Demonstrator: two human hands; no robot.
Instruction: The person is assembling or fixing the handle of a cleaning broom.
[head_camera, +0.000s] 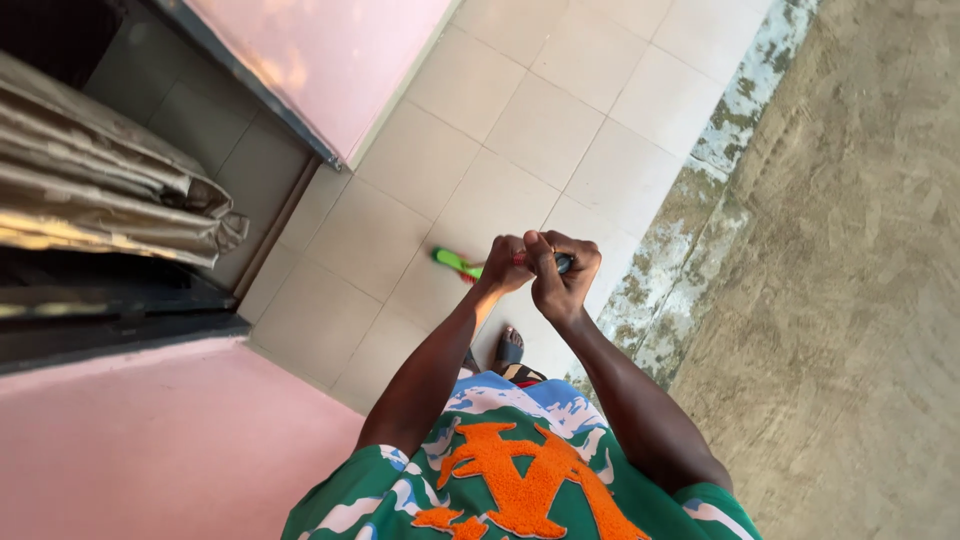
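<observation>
Both my hands grip one long handle held out in front of me. My left hand (503, 263) closes around its red shaft. My right hand (562, 272) closes around the dark end of the handle (565, 263). A green head of the tool (455, 261) pokes out to the left of my left hand, above the pale floor tiles (540, 130). Most of the handle is hidden inside my fists. Below my arms I see my green, white and orange shirt (520, 480) and a foot in a sandal (509, 349).
A pink wall (150, 440) runs at the lower left and another pink wall (330, 50) at the top. Between them a dark doorway holds a bunched beige curtain (100, 180). A mossy kerb (690, 240) separates the tiles from bare ground (860, 280) on the right.
</observation>
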